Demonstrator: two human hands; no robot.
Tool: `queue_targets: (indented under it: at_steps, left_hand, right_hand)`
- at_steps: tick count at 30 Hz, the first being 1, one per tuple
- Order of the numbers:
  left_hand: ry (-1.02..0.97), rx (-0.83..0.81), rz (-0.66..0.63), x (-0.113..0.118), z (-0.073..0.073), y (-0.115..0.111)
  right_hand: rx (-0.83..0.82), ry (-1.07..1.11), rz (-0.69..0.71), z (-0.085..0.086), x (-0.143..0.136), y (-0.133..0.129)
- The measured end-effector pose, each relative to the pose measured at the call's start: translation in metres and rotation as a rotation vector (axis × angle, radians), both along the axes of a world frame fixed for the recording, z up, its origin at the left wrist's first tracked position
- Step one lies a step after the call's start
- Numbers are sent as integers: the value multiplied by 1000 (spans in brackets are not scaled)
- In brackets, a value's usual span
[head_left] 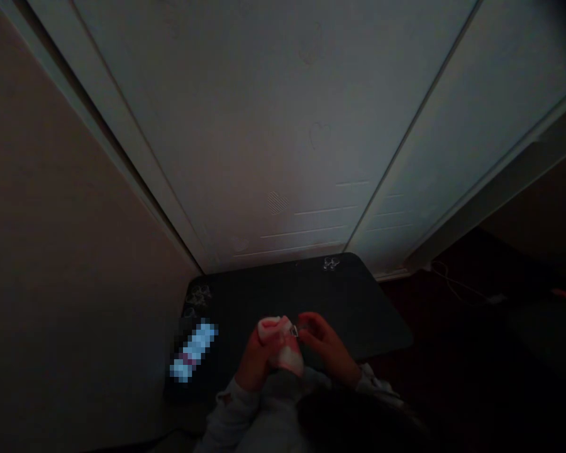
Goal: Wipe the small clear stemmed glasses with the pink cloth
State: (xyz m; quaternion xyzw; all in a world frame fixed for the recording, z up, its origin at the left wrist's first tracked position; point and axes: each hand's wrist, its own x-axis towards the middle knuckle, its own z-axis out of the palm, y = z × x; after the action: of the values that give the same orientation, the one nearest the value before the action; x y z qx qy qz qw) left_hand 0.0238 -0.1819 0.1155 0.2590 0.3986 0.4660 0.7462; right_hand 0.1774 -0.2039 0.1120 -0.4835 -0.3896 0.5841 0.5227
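My left hand [258,357] is closed around a pink and white soft cloth piece [290,357], rolled or folded at its top like a sock. It is held up over the near edge of the dark table. At the cloth's right side, my right hand [327,345] has thumb and forefinger bent around a small clear clip-like piece [294,331], which touches the cloth. The dim light hides the clip's exact shape and the other fingertips.
Several clear small pieces [331,263] lie at the back of the dark table [358,308], and a cluster of similar clear pieces [199,294] at its left corner. A lit, blurred-out screen [193,352] lies at the left. White panelled doors [273,126] stand behind; a cable [453,283] lies right.
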Motion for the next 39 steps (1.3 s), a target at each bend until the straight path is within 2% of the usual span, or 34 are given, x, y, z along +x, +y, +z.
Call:
queue_targets:
  at_steps: [11, 18, 24, 29, 33, 39]
  left_hand:
    - [64, 122, -100, -5, -4, 0]
    - [108, 137, -97, -5, 2, 2]
    - [101, 207, -100, -2, 4, 2]
    - [249, 214, -122, -2, 5, -1]
    - [311, 175, -175, 1, 9, -2]
    - [499, 175, 37, 4, -2, 3]
  right_hand:
    - [-40, 4, 37, 1, -1, -1]
    - [2, -178, 138, 1, 0, 1]
    - [2, -232, 81, 1, -5, 4]
    - [-134, -143, 45, -2, -9, 6]
    - [-168, -124, -14, -4, -10, 5]
    - [-145, -148, 16, -16, -9, -2]
